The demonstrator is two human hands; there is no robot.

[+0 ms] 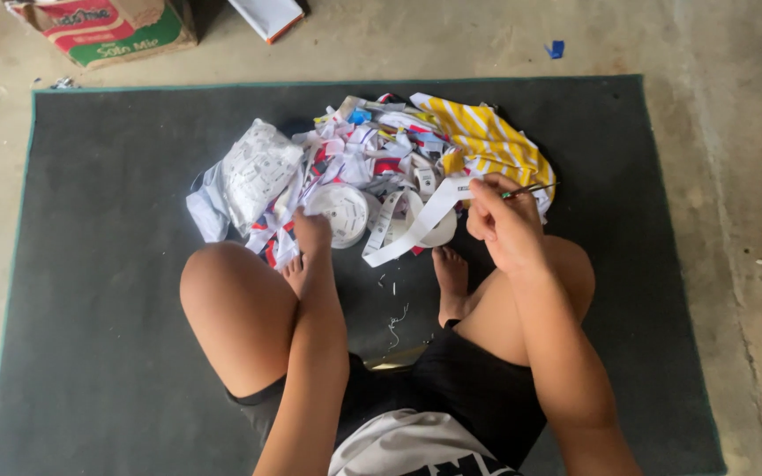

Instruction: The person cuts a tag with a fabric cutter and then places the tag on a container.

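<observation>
Label strips [372, 163], white and printed, lie heaped on the dark mat [108, 264] in front of my crossed legs, beside a yellow striped cloth [487, 141]. My right hand [500, 220] pinches a thin tool [529, 189] and the end of a long white strip [416, 225]. My left hand [312, 231] reaches into the heap's near edge, fingers curled on the strips.

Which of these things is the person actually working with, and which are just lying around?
In use:
left hand on the heap of label strips
right hand holding a thin tool and a white strip

Lying about:
cardboard box
yellow striped cloth
blue scrap
dark mat
</observation>
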